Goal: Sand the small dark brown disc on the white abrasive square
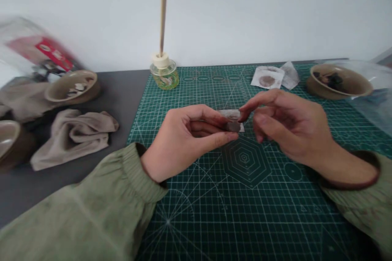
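Observation:
My left hand (192, 134) pinches a small white sachet (234, 125) with a dark grey-brown round filling, holding it between thumb and fingers above the green cutting mat (214, 220). At the sachet's right edge is my right hand (284, 124), its index fingertip touching or very near the packet, its thumb and other fingers apart from it. Farther back on the mat lie similar white sachets (267, 78), one showing a brown round patch.
A reed diffuser bottle (165, 75) stands at the mat's back left. Bowls (318, 85) (72, 97) with small pieces sit right and left. A crumpled cloth (73, 136), another bowl (14, 147), and clear plastic bags (375, 106) (23, 34) lie at the sides.

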`<state>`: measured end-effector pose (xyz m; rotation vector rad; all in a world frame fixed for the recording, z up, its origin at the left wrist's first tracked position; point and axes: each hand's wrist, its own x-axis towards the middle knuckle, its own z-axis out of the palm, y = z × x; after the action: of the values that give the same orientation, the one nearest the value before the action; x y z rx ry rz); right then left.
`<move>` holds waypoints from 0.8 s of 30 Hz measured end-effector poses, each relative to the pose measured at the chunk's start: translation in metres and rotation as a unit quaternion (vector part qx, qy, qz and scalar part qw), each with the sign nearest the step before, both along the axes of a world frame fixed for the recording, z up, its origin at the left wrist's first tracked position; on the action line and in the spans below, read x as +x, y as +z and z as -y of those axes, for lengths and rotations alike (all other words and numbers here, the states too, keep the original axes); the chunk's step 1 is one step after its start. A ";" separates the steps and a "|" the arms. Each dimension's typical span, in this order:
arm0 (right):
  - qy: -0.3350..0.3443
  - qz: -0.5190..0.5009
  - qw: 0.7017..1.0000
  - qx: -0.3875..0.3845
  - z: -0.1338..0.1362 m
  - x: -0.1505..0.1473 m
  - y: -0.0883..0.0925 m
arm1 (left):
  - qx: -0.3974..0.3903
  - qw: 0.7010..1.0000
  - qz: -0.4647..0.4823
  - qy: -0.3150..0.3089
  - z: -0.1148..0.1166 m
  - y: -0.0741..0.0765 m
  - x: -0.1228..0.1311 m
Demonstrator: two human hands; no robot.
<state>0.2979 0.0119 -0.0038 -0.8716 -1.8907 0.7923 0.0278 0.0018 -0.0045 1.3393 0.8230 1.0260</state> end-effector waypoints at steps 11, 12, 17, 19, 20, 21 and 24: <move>0.008 0.215 0.977 -0.007 -0.020 -0.089 0.060 | 0.153 0.972 -0.129 0.125 0.095 0.062 -0.066; 0.045 0.244 0.968 0.030 -0.019 -0.118 0.065 | 0.162 0.962 -0.149 0.162 0.108 0.060 -0.078; 0.161 0.354 0.913 0.121 -0.013 -0.257 0.057 | 0.147 0.920 -0.141 0.335 0.157 0.042 -0.124; 0.161 0.366 0.908 0.124 -0.013 -0.293 0.046 | 0.130 0.917 -0.129 0.355 0.173 0.039 -0.134; 0.158 0.369 0.907 0.124 -0.014 -0.306 0.041 | 0.127 0.915 -0.121 0.364 0.181 0.039 -0.137; 0.155 0.370 0.907 0.126 -0.015 -0.316 0.037 | 0.124 0.915 -0.115 0.367 0.189 0.040 -0.140; 0.148 0.362 0.912 0.125 -0.016 -0.325 0.038 | 0.128 0.915 -0.106 0.368 0.206 0.040 -0.147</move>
<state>-0.0270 0.0278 0.0339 -0.7816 -2.7592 0.3901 -0.1191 -0.2046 0.0352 1.4000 1.4626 1.6317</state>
